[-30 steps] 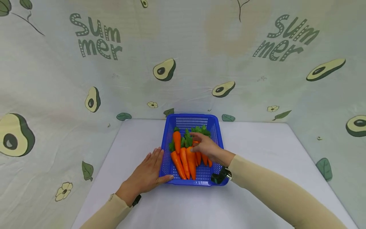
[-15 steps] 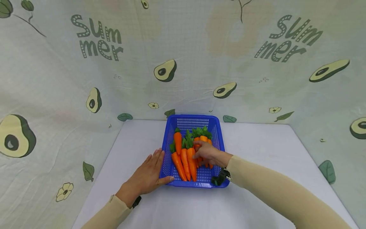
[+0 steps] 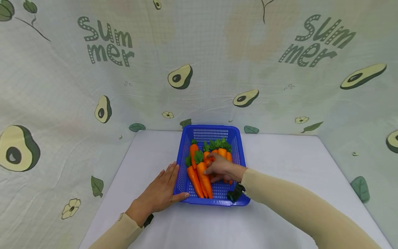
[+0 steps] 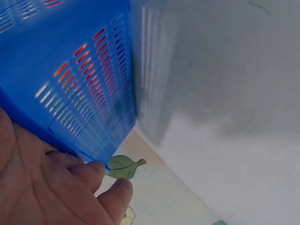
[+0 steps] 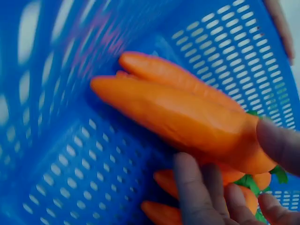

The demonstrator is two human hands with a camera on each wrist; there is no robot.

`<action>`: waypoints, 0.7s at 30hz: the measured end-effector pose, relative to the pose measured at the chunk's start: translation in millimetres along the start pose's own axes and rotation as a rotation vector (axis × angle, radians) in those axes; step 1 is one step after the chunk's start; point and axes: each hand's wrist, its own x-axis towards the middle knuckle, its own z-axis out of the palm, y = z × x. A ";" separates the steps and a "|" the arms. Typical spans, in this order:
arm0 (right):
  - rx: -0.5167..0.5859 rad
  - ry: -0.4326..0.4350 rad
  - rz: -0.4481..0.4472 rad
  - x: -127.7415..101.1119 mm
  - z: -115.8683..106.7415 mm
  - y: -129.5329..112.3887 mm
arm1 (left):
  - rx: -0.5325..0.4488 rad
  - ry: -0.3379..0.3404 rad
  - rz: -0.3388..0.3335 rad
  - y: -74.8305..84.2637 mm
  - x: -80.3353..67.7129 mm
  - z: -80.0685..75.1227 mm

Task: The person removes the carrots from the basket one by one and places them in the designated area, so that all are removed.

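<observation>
Carrot [image 3: 203, 180] lies in the blue basket [image 3: 214, 126], on the left side of the pile, leaning over a neighbour, leaves [image 3: 198, 157] away from the person. Smooth, glossy and very even, so probably a light imitation: stiff body, floppy top, slightly slippery, unlikely to break. Best hold looks like thumb and fingers across the thick upper body, just below the leaves; the narrow tip would likely let it swing, and the leaves might pull loose. Right hand [image 3: 220, 165] is inside the basket, loosely bent fingers touching the carrot's right side near the top; no fingers visible round its far side, so no real grasp shown. Left hand [image 3: 160, 190] is flat and gripping nothing, fingers along the basket's left side, thumb on the near rim. Versus half a second ago: carrot has shifted left, top leaning further over, now mostly covering the middle one of the other carrots [image 3: 193, 178]; right hand moved slightly with it; left hand unchanged.
</observation>
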 end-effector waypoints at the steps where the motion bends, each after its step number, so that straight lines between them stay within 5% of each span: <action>1: -0.034 -0.001 -0.007 0.8 0.8 0.7 | 0.000 0.001 0.002 -0.1 0.2 0.4; 10: -0.242 -0.027 -0.041 2.3 4.9 -1.1 | -0.007 0.003 0.013 -0.4 0.2 0.6; 21: 0.001 -0.138 -0.041 3.9 -4.6 1.9 | -0.022 -0.014 -0.006 -0.3 1.0 0.0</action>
